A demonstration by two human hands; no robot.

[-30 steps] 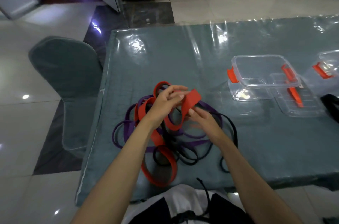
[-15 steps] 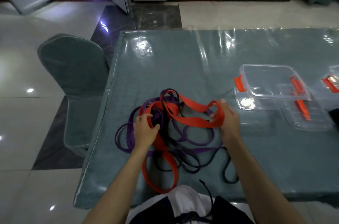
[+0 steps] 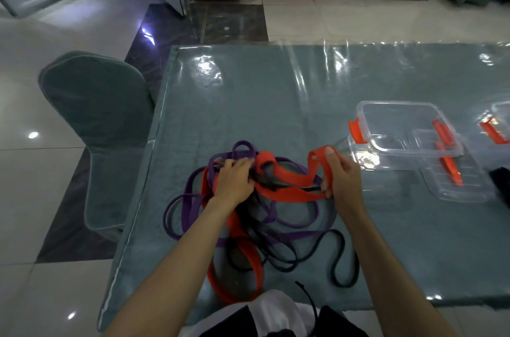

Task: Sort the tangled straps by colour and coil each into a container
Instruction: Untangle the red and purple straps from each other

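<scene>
We find both hands, left hand [image 3: 234,182] and right hand [image 3: 340,176], gripping the flat red rubber strap [image 3: 289,193]; pulling risks tightening the purple strap [image 3: 190,193] tangle.

A wide flat red strap [image 3: 287,193] lies tangled with a narrower purple strap [image 3: 193,198] and a thin black strap [image 3: 339,259] in a loose heap near the front edge of the bench. One red loop is lifted off the heap, stretched between the two hands. A clear plastic container with orange latches [image 3: 397,127] stands open and upright to the right, apart from the heap, and overlaps a clear lid [image 3: 458,185].
</scene>
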